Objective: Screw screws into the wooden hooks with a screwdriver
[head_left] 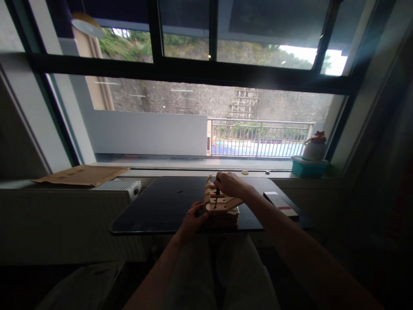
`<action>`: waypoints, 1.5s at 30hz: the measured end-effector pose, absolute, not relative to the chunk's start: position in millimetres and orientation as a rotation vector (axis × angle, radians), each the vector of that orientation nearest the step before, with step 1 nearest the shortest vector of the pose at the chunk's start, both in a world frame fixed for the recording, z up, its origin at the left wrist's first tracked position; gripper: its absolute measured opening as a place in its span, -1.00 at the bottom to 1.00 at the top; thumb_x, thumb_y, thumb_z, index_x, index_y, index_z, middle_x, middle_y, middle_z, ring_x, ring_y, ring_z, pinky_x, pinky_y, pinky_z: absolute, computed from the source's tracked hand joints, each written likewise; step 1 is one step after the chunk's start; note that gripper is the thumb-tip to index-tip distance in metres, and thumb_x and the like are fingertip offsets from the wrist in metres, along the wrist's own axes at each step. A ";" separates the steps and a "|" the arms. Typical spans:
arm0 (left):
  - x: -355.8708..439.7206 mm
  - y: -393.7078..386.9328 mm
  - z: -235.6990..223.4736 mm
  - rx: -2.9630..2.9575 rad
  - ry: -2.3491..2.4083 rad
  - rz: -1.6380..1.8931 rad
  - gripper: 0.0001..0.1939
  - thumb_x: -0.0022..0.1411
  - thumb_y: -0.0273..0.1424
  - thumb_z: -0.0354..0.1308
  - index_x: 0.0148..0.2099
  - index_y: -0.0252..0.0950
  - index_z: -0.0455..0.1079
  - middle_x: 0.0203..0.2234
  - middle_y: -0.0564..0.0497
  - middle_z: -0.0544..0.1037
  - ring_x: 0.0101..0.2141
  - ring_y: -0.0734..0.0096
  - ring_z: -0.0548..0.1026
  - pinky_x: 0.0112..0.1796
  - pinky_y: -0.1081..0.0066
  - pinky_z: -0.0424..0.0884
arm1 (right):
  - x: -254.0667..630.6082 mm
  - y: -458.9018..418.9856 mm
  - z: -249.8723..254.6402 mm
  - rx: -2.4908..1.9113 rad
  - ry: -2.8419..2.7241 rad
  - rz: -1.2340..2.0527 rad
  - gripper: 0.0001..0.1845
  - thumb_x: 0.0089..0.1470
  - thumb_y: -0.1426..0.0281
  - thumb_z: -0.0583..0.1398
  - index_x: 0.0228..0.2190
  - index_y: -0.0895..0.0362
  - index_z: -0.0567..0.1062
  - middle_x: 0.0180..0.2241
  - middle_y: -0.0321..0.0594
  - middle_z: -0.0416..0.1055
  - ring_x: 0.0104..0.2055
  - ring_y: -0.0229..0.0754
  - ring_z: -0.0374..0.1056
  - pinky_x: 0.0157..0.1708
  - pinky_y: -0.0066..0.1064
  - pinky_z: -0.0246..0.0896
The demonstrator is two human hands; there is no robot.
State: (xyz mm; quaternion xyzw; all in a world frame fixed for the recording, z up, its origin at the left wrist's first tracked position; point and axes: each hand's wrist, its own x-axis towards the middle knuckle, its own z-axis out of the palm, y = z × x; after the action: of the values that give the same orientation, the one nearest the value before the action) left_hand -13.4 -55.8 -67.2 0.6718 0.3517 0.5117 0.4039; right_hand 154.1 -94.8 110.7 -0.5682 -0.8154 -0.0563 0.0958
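Note:
A small wooden slatted piece (221, 203) with curved left ends and dark holes rests on a thick block like an old book (226, 219), near the table's front edge. My right hand (229, 183) is closed round the dark handle of a screwdriver (217, 196). Its shaft points down, with the tip at the near slat of the wood. My left hand (195, 216) grips the left end of the wooden piece, thumb on the near side and fingers behind. The right forearm covers part of the wood's right side.
Both hands work over a dark table (155, 206). A flat box or book (281, 206) lies at its right, and a small dark item (180, 191) at its left. On the sill are a brown envelope (80, 175), a teal box (309, 167) and a tape roll (245, 172).

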 end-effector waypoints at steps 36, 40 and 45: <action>-13.6 -54.0 -68.8 1.702 0.875 1.291 -0.62 -0.04 -0.22 0.28 -0.14 -0.25 0.51 -0.10 -0.05 0.42 -0.04 0.20 0.37 0.01 0.32 0.23 | 151.1 -86.0 117.9 -1.633 -2.546 -0.177 -0.65 0.19 0.30 -0.04 -0.21 0.20 0.46 -0.26 -0.05 0.48 -0.29 -0.17 0.37 -0.39 -0.45 0.08; -13.4 -54.8 -68.3 1.700 0.878 1.298 -0.62 -0.04 -0.22 0.28 -0.15 -0.25 0.51 -0.11 -0.04 0.42 -0.04 0.21 0.37 0.01 0.32 0.23 | 150.9 -86.6 112.4 -1.686 -2.493 -0.202 -0.62 0.21 0.30 -0.08 -0.23 0.23 0.46 -0.27 0.00 0.47 -0.30 -0.17 0.38 -0.41 -0.45 0.09; -13.6 -57.0 -65.5 1.714 0.883 1.298 -0.64 -0.03 -0.23 0.28 -0.15 -0.24 0.51 -0.12 -0.04 0.42 -0.04 0.20 0.37 0.02 0.31 0.22 | 151.9 -84.6 118.0 -1.705 -2.509 -0.208 -0.60 0.20 0.31 -0.07 -0.26 0.25 0.49 -0.29 0.01 0.49 -0.34 -0.18 0.38 -0.42 -0.44 0.10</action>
State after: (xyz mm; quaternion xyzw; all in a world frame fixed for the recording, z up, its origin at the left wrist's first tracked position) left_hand -13.6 -57.0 -65.5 0.6768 0.3486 0.5125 0.3972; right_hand 151.9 -84.6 118.0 -0.5601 -0.8240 -0.0683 0.0506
